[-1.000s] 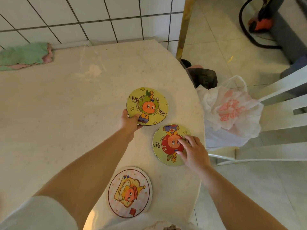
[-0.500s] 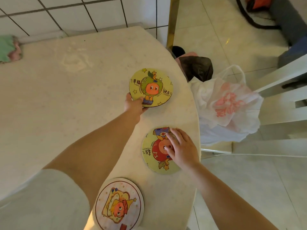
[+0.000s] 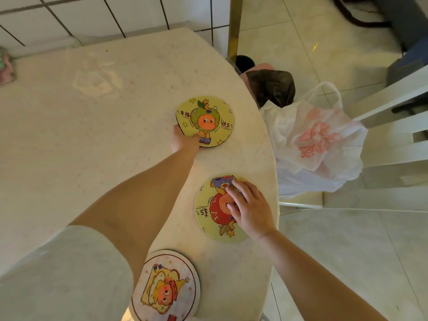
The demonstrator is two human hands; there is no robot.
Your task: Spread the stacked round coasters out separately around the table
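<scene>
White tiled wall (image 3: pixel 92 17), cream floor tiles (image 3: pixel 347 239), white chair (image 3: pixel 398 135), brass post (image 3: pixel 235 26)

I see a yellow coaster (image 3: pixel 206 121) with a green-hooded orange figure, another yellow coaster (image 3: pixel 215 212) showing a red star-spotted figure, a pale pink dotted coaster (image 3: pixel 165 288), all on the cream speckled table (image 3: pixel 92 135).
</scene>
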